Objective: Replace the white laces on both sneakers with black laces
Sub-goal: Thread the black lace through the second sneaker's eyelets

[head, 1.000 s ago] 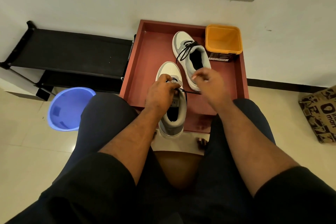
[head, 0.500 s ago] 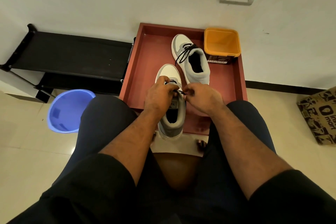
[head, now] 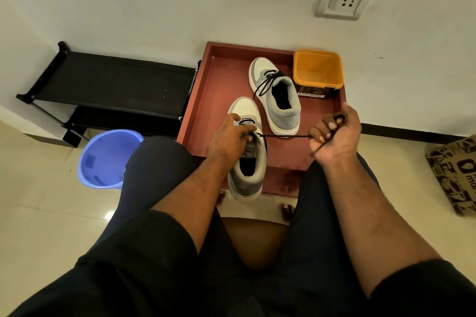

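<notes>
Resting on the red tray [head: 213, 100], the near sneaker [head: 248, 162], white-toed with grey sides, overhangs its front edge, while the far sneaker [head: 278, 100] already carries a black lace. The left hand [head: 229, 139] grips the near sneaker's throat. The right hand [head: 334, 134] pinches the black lace [head: 286, 136], drawn taut sideways from an eyelet.

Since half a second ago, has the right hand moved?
Yes. The right hand has pulled the lace rightward, away from the near sneaker, toward the tray's right edge.
</notes>
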{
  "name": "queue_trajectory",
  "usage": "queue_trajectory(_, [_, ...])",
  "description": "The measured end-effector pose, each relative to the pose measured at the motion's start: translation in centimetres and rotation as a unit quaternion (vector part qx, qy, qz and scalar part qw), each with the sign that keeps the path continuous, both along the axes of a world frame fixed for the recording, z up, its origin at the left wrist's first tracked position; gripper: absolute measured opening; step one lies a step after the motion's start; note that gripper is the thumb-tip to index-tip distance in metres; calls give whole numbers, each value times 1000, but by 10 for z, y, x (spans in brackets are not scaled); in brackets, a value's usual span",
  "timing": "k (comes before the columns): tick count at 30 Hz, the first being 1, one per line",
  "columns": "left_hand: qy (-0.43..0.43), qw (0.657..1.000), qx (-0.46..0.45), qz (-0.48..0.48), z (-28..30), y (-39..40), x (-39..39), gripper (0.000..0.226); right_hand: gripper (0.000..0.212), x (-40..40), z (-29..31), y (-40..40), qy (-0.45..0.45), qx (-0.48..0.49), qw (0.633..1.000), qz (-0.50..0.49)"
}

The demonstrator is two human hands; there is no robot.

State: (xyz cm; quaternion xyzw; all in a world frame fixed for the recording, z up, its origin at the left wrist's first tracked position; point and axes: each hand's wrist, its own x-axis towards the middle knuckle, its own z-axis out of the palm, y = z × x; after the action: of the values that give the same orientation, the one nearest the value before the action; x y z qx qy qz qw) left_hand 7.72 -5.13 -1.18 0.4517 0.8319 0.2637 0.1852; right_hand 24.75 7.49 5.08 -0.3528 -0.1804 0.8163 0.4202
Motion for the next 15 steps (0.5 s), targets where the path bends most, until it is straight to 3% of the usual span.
queue_trajectory(2, [-7,1000,0,-4,1,-2,-1,30,19,-1,-4,4,-196,128,971,41])
queue_trajectory(3, [-9,1000,0,-8,1,-2,-1,30,7,-3,-4,3,-320,233,913,98])
queue_trajectory(4, [-6,1000,-1,-13,1,-3,-1,31,19,-7,-11,1,-418,337,826,172])
queue_trajectory(6, [12,999,-10,-33,2,-3,0,35,43,-15,-31,-9,-483,448,673,337])
queue_trajectory(7, [26,998,-12,-47,2,-3,0,37,42,-19,-41,-16,-489,478,616,392])
queue_trajectory(9, [53,996,-10,-78,1,-6,-1,42,25,-26,-51,-28,-513,519,542,417])
queue_trajectory(10, [57,995,-11,-86,1,-7,-1,42,18,-28,-52,-30,-527,516,542,402])
queue_trajectory(12, [50,995,-20,-82,0,-9,-3,40,15,-30,-45,-30,-521,498,597,351])
queue_trajectory(13, [47,996,-29,-76,0,-10,-3,40,16,-29,-37,-31,-501,480,643,324])
queue_trajectory(15, [56,995,-49,-70,-1,-9,-3,40,15,-28,-26,-31,-430,392,770,261])
